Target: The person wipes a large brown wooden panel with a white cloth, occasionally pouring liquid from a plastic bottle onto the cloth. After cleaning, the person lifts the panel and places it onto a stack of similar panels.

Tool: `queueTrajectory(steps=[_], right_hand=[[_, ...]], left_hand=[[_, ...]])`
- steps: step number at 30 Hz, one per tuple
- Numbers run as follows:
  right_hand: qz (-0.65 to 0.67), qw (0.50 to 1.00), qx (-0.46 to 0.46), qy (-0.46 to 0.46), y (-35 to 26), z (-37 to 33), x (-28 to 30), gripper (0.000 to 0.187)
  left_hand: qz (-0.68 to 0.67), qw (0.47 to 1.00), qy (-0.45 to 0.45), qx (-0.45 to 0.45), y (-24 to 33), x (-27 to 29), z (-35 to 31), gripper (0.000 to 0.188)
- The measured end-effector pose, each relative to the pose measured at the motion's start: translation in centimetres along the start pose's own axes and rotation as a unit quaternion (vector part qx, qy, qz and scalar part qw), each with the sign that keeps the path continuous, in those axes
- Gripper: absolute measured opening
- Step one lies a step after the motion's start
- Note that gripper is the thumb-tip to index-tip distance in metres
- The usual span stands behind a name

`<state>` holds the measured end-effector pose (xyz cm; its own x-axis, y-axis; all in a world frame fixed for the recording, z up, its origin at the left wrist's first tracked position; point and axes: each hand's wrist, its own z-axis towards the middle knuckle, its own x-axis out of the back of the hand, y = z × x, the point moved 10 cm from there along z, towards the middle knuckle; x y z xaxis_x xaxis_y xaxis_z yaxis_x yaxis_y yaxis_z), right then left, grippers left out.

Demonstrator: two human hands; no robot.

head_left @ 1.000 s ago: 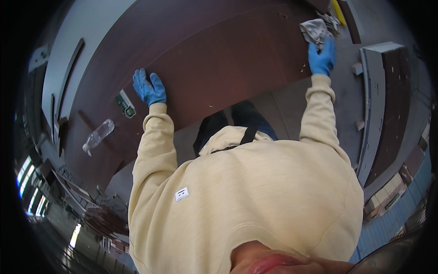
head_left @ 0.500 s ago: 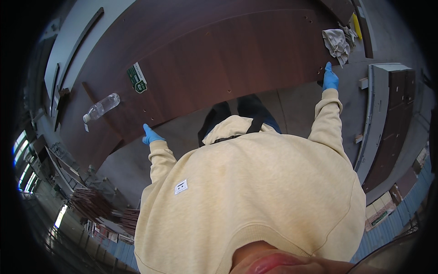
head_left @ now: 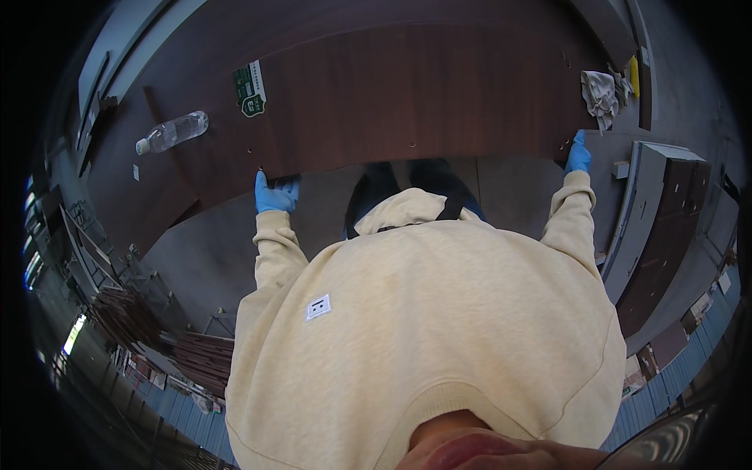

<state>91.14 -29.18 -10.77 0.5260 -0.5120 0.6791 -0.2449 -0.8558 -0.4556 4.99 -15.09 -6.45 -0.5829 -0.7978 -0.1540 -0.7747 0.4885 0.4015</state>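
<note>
A long dark reddish-brown wooden panel [head_left: 407, 86] lies across in front of me, with small holes near its ends and a green-and-white label [head_left: 251, 88]. My left hand [head_left: 276, 194], in a blue glove, is at its near left corner, thumb up against the edge and fingers bent beside it, partly under the edge. At the near right corner, my blue-gloved right hand [head_left: 578, 155] has its thumb on the panel's end. Its other fingers are mostly hidden below. Both hands are closed on the panel.
A clear plastic bottle [head_left: 176, 131] lies on the brown surface left of the panel. A crumpled pale cloth [head_left: 599, 95] rests by the far right corner, near a yellow object [head_left: 634, 77]. On the right stands a stack of grey and brown boards [head_left: 658, 223]; more boards [head_left: 204, 359] are at lower left.
The panel has shifted slightly right relative to the bottle, and its left end appears farther from me. My left hand has turned, showing more of its fingers. The view has swung slightly.
</note>
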Motion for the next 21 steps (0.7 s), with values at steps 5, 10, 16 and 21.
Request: queueTrajectory(steps=[5, 10, 16, 21], right_hand=[[-0.035, 0.998, 0.035, 0.029, 3.3, 2.0, 3.1, 0.095], [-0.161, 0.974, 0.151, 0.042, -4.7, -1.9, 1.8, 0.092], [-0.213, 0.955, 0.092, 0.185, -7.7, -5.0, 0.7, 0.094], [-0.111, 0.963, 0.109, 0.222, -7.2, -6.7, 0.6, 0.087]], left_hand=[[-0.011, 0.999, -0.037, 0.037, -2.1, -0.5, 0.5, 0.069], [0.106, 0.987, 0.108, -0.053, 2.4, 3.8, 1.5, 0.073], [0.587, 0.549, 0.272, -0.529, 12.8, -3.2, -4.6, 0.084], [0.561, 0.551, 0.188, -0.589, 14.8, -7.4, -2.8, 0.074]])
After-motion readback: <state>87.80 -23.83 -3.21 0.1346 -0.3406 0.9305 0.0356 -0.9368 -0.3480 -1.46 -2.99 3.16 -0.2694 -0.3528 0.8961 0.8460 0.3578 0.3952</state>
